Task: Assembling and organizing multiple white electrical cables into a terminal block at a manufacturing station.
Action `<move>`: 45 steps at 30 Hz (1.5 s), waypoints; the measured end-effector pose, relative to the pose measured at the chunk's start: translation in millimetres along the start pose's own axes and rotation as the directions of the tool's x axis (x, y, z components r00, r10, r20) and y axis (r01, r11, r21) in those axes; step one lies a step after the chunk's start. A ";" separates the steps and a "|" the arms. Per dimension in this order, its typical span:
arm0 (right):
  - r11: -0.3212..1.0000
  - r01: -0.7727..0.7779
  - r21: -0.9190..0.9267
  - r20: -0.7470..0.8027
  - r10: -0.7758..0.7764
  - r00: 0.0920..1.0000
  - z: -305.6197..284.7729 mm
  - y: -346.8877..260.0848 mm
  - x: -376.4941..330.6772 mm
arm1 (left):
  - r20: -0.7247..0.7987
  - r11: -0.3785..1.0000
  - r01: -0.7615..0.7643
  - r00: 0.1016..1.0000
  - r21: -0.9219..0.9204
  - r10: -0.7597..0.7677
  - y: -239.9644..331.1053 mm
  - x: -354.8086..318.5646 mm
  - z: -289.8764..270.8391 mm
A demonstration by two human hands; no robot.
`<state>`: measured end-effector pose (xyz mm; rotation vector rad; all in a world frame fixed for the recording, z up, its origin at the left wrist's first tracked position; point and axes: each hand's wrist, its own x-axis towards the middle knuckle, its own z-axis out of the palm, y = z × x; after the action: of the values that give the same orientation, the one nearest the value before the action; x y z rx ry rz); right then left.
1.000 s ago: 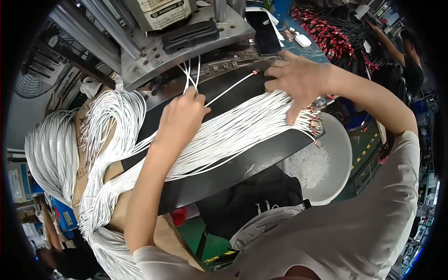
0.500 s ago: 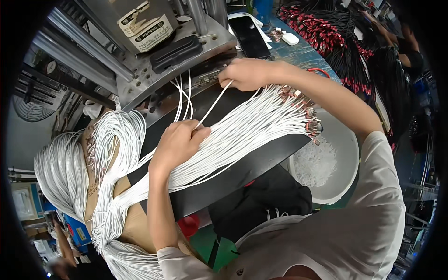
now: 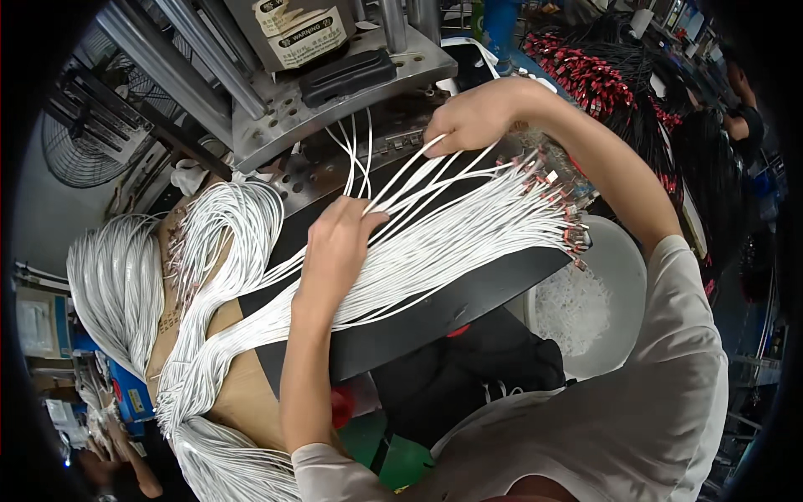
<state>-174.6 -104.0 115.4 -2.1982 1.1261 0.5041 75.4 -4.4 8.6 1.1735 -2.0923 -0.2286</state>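
white cables (image 3: 443, 243) over black board (image 3: 452, 299), left hand (image 3: 337, 243) curled closed around some, right hand (image 3: 471, 119) pinching several strands

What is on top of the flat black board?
A broad bundle of thin white cables with reddish-brown ends lies across the flat black board. The surface beneath the bundle and behind the left hand is hidden from view.

The left forearm (image 3: 308, 368) is extended across the near edge of the black board (image 3: 435, 318), the left hand (image 3: 337, 244) being held back-up with fingers curled, while the right arm (image 3: 598, 155) is bent around the right end, its right hand (image 3: 470, 123) closed near the far edge.
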 end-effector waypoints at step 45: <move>0.961 -0.059 -0.272 -0.784 -0.185 0.593 97.7 53.0 76.6 | 0.616 0.078 0.673 0.713 -0.736 -0.335 35.4 33.8 25.1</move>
<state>-180.3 -107.8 -19.4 -2.7978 1.4623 -0.5070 23.9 -15.8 23.8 0.9993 -1.0883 -1.8615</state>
